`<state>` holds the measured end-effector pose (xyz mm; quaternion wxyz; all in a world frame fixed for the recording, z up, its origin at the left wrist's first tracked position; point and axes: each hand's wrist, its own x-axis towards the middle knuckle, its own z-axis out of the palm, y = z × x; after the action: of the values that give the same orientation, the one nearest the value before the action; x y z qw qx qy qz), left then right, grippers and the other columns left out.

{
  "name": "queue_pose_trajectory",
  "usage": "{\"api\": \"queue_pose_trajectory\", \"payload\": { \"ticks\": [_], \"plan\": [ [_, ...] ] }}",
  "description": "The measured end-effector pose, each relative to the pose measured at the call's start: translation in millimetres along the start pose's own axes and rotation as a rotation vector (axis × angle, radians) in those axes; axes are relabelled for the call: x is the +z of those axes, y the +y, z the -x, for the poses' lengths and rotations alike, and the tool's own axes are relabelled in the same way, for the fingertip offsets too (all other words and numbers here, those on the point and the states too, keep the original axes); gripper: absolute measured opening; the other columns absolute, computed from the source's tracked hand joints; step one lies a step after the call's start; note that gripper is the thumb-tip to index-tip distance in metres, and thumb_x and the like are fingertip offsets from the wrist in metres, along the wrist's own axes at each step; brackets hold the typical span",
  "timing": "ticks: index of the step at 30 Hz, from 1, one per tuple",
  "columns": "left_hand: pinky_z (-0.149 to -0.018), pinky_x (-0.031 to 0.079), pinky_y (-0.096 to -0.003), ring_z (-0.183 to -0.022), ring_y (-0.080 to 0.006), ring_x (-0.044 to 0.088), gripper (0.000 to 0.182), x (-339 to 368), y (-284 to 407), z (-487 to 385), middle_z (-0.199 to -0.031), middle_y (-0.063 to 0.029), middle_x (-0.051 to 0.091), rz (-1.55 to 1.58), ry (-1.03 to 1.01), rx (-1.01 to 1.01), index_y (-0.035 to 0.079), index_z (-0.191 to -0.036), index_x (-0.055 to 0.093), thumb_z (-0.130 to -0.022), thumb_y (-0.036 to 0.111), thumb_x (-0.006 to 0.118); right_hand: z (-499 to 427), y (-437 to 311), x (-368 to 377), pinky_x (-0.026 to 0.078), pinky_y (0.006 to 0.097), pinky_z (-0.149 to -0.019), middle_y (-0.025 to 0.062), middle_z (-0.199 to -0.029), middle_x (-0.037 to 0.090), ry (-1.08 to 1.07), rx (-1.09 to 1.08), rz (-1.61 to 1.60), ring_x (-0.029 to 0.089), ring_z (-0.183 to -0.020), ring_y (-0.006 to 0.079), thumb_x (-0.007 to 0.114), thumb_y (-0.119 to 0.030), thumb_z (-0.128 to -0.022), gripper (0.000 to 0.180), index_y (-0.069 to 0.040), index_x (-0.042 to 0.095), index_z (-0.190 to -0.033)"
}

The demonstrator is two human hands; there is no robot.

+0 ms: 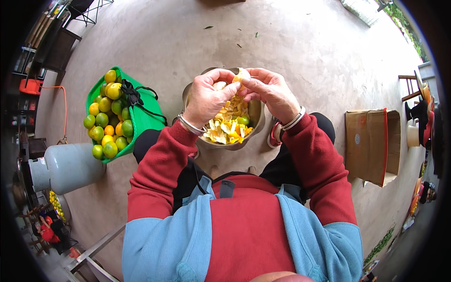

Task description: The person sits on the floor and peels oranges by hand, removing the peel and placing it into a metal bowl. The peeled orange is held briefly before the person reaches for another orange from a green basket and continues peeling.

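Note:
Over a round metal pot (261, 118), both of my hands are raised close together. My left hand (210, 97) curls around a pale peeled citrus fruit (220, 85), partly hidden by the fingers. Between the fingertips of my right hand (274, 92) is a pale yellow citrus piece (241, 75), which the left fingertips also seem to touch; whether it is peel or a segment I cannot tell. Inside the pot, loose citrus segments (232, 108) lie at the middle, with yellow-orange peels (225, 132) nearer me. A green citrus fruit (243, 120) sits beside the peels.
To the left, a green bag (148, 114) holds several green and yellow citrus fruits (102, 120). A grey gas cylinder (75, 167) lies behind it in view. On the right stands an open cardboard box (366, 144). Another person (49, 229) is at the far lower left.

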<state>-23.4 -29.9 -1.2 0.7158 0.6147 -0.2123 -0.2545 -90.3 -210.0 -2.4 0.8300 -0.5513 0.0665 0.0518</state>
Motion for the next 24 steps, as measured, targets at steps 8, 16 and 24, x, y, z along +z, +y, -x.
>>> {"api": "queue_pose_trajectory", "payload": {
  "ticks": [8, 16, 24],
  "plan": [
    [-0.076, 0.054, -0.0234, -0.082, -0.0085, 0.065, 0.018, -15, 6, -2, -0.093, -0.0064, 0.068, 0.004, -0.005, -0.022, -0.006, -0.103, 0.063, -0.088, 0.003, 0.066, -10, 3, 10, 0.054, 0.0225, -0.073, 0.009, -0.099, 0.067, 0.056, 0.047, -0.064, 0.066, -0.082, 0.0129, 0.074, -0.025, -0.087, 0.045, 0.004, 0.058, -0.118],
    [-0.074, 0.051, -0.0264, -0.082, -0.0141, 0.062, 0.02, -9, -1, -3, -0.091, -0.0084, 0.063, -0.384, 0.09, 0.346, -0.003, -0.098, 0.064, -0.079, 0.001, 0.067, -2, 20, 25, 0.055, 0.0246, -0.071, 0.0076, -0.092, 0.071, 0.257, -0.517, 0.575, 0.069, -0.081, 0.0107, 0.074, -0.01, -0.087, 0.041, 0.001, 0.055, -0.122],
    [-0.074, 0.052, -0.0224, -0.083, -0.0072, 0.061, 0.025, -17, 7, 3, -0.095, -0.005, 0.067, -0.068, -0.064, 0.073, -0.006, -0.103, 0.065, -0.079, 0.001, 0.068, 1, 12, 14, 0.052, 0.0219, -0.068, 0.0057, -0.091, 0.069, -0.015, -0.237, 0.182, 0.064, -0.078, 0.0079, 0.072, -0.016, -0.09, 0.041, 0.003, 0.055, -0.122]
  ]
}}
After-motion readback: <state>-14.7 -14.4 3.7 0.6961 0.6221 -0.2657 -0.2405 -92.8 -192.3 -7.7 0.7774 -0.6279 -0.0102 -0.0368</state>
